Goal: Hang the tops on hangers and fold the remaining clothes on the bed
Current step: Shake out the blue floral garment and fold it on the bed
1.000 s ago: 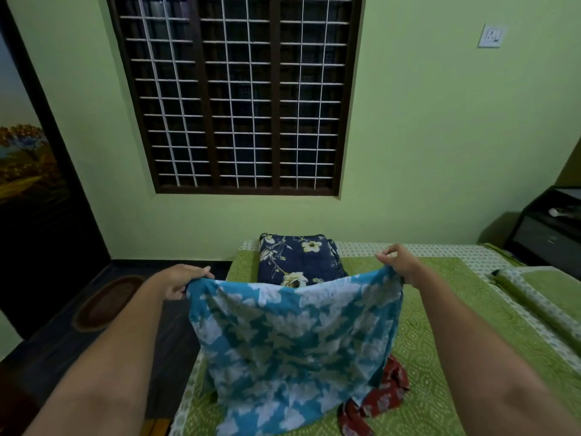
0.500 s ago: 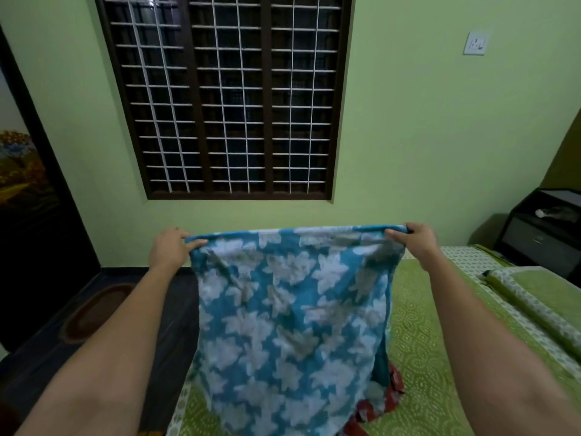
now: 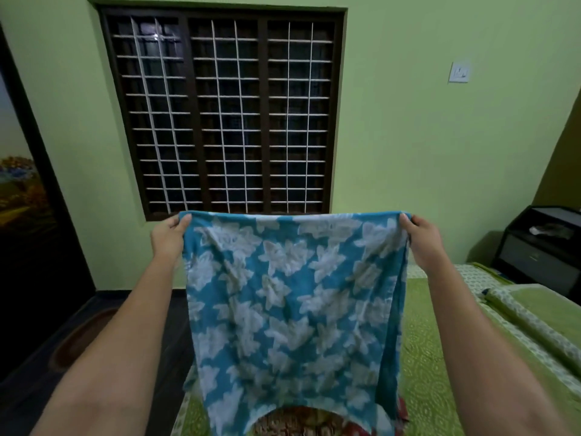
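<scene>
Holding: left hand [image 3: 168,239] and right hand [image 3: 423,240] each pinch a top corner of the blue white-flowered cotton garment [image 3: 292,309].
Reason: spread between them, probably for folding.
Below: green patterned bedspread [image 3: 421,357].

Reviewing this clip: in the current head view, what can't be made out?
- Blue floral garment, gripped at its top corners by the left hand and right hand: its lower hem runs off the bottom edge, so its type is unclear.
- Red patterned cloth: mostly hidden behind the garment.
- Bed: its middle is screened by the garment.
- Item in the black cabinet: too small and dim.
</scene>
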Demonstrator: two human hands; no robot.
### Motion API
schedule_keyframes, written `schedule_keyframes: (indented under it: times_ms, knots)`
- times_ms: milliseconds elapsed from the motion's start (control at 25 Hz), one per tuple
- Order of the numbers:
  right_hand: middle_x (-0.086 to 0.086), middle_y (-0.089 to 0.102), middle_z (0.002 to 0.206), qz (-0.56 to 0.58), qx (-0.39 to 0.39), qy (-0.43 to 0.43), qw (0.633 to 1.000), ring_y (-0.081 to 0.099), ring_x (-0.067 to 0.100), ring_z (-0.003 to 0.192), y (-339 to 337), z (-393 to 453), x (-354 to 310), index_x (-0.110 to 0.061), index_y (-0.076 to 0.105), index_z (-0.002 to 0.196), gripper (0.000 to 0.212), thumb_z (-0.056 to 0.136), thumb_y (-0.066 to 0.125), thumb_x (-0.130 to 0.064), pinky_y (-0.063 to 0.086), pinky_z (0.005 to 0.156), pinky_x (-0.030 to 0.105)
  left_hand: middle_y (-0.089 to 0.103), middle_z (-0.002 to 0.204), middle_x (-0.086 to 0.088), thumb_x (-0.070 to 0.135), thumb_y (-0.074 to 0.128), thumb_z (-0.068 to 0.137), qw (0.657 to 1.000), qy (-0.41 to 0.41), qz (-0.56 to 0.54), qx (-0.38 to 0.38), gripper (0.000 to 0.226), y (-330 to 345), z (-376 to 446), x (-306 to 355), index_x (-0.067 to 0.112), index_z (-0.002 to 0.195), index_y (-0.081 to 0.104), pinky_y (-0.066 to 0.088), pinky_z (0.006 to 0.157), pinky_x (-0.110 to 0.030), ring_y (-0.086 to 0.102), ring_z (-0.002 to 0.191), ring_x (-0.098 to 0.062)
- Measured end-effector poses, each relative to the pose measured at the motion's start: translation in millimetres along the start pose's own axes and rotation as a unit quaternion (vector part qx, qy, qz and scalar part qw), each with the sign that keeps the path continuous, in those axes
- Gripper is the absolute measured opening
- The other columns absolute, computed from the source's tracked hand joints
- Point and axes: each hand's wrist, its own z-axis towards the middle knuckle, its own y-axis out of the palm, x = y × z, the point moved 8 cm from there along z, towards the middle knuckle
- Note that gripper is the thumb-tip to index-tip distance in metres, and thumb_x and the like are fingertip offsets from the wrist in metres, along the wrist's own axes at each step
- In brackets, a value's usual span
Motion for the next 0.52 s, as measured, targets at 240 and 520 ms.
schedule_keyframes:
  times_ms: [240,520]
  knots:
    - [-0.002,0.066,0.075,0.361,-0.154,-0.088,0.916,0.063,0.012,0.067,40,-28,-77,-0.025,0.069,0.074,0.006,0.076,0.072,-0.03,0.052,0.072,0.034,0.067,0.081,0.002,0.053,0.057,0.084,0.915,0.079,-0.304,-0.255,0.032,43,-78,118,0.023,0.094,0.061,0.055,0.072,-0.034,0.066,0.071,-0.015]
    - [-0.002,0.064,0.067,0.21,-0.308,-0.064,0.925,0.059,0.009,0.056,200,-55,-95,-0.022,0.07,0.069,0.04,0.045,0.093,-0.044,0.05,0.055,0.021,0.068,0.064,0.004,0.043,0.094,0.038,0.893,0.073,-0.25,-0.368,0.042,192,-139,122,0.02,0.067,0.075,0.053,0.057,-0.019,0.063,0.056,-0.006]
